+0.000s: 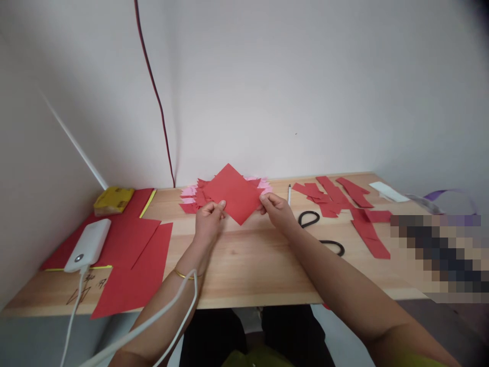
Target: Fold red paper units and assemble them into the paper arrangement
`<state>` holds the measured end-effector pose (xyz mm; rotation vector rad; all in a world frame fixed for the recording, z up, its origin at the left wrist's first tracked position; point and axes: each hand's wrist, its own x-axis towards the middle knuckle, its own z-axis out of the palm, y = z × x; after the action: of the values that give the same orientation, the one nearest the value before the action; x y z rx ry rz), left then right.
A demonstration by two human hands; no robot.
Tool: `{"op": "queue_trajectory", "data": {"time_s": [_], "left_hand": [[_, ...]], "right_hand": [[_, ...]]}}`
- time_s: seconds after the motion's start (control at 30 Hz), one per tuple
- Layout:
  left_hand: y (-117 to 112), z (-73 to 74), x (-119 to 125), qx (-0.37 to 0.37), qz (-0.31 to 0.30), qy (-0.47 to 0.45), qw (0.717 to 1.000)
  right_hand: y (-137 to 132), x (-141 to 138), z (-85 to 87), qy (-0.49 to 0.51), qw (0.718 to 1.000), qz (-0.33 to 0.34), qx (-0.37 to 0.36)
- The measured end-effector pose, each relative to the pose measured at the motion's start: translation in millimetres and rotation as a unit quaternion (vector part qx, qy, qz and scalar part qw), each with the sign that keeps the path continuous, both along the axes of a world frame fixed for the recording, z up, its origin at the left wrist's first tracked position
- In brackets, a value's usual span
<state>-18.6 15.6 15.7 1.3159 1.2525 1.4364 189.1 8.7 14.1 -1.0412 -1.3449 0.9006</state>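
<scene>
A square of red paper [234, 192] is held up above the table, turned so one corner points up and another points down. My left hand [210, 216] pinches its lower left edge between thumb and fingers. At the right corner, my right hand [275, 208] grips the same sheet in a pinch. Behind the square lie cut red paper pieces [200, 196] and pink paper pieces [188, 191] with pointed edges, partly hidden by it. Beneath my right forearm is a pair of scissors [308, 219]; only its black handle loops show.
At the left, red paper sheets [132, 288] lie under a white power bank [88, 244] with a cable, near a yellow packet [113, 201]. A pen [289, 194] and red paper scraps [332, 196] are at the right. A wall [244, 92] stands behind the table [244, 275].
</scene>
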Motion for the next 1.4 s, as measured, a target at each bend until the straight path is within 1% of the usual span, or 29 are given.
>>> {"op": "queue_trajectory", "data": {"time_s": [0.07, 0.1, 0.17, 0.23, 0.3, 0.33, 0.4, 0.47, 0.53, 0.6, 0.67, 0.73, 0.83, 0.9, 0.93, 1.0, 1.1, 1.2, 1.27, 1.33, 1.4], "left_hand": [[0, 0.9, 0, 0.017, -0.007, -0.013, 1.000], [-1, 1.6, 1, 0.023, -0.018, -0.037, 0.999], [-2, 3.6, 3, 0.016, -0.064, -0.126, 0.990], [-4, 5.8, 7, -0.020, -0.126, -0.233, 0.964], [-6, 7.7, 11, -0.055, -0.173, -0.309, 0.934], [-7, 8.5, 12, -0.065, -0.185, -0.332, 0.922], [-9, 10.1, 15, -0.070, -0.192, -0.362, 0.910], [-10, 12.2, 16, -0.079, -0.188, -0.378, 0.903], [-11, 14.8, 15, -0.092, -0.179, -0.390, 0.899], [-10, 16.9, 13, -0.102, -0.173, -0.398, 0.895], [-10, 18.0, 12, -0.105, -0.175, -0.396, 0.895], [-10, 18.2, 10, -0.107, -0.182, -0.386, 0.898], [-11, 18.3, 11, -0.119, -0.193, -0.374, 0.899], [-12, 18.3, 11, -0.132, -0.205, -0.373, 0.895], [-13, 18.2, 12, -0.137, -0.209, -0.374, 0.893], [-14, 17.5, 13, -0.137, -0.211, -0.380, 0.890], [-14, 16.9, 13, -0.118, -0.212, -0.384, 0.891], [-15, 18.8, 12, -0.117, -0.238, -0.373, 0.889], [-16, 20.9, 11, -0.124, -0.252, -0.368, 0.886], [-16, 21.9, 11, -0.125, -0.258, -0.371, 0.883], [-18, 21.0, 12, -0.109, -0.264, -0.376, 0.881]], "right_hand": [[1, 2, -0.8, -0.003, 1.000, -0.010, -0.001], [2, 3, -1.1, -0.004, 1.000, -0.012, 0.000], [2, 4, -1.5, -0.003, 1.000, -0.009, 0.006], [2, 4, -1.5, 0.005, 1.000, -0.002, 0.010], [2, 4, -1.0, 0.006, 1.000, 0.009, 0.008], [1, 3, -0.6, 0.002, 1.000, 0.015, 0.006], [-1, 2, 0.4, -0.008, 1.000, 0.026, 0.001], [-1, 2, 1.3, -0.016, 1.000, 0.026, -0.003], [0, 4, 1.3, -0.012, 1.000, 0.006, 0.003], [2, 6, 0.7, 0.003, 0.999, -0.024, 0.027], [5, 8, 0.4, -0.004, 0.997, -0.038, 0.073], [5, 9, 1.0, -0.063, 0.989, -0.027, 0.135], [2, 6, 3.5, -0.179, 0.960, 0.015, 0.215], [-2, 4, 4.6, -0.211, 0.946, 0.035, 0.243], [-3, 3, 4.7, -0.214, 0.943, 0.042, 0.250], [-5, 1, 4.3, -0.203, 0.944, 0.050, 0.254], [-6, 1, 3.9, -0.170, 0.956, 0.051, 0.235], [-6, 2, 5.1, -0.152, 0.964, 0.051, 0.213], [-7, 2, 6.7, -0.162, 0.964, 0.047, 0.205], [-8, 2, 8.4, -0.179, 0.963, 0.029, 0.198], [-10, 1, 9.7, -0.189, 0.963, 0.008, 0.191]]}}
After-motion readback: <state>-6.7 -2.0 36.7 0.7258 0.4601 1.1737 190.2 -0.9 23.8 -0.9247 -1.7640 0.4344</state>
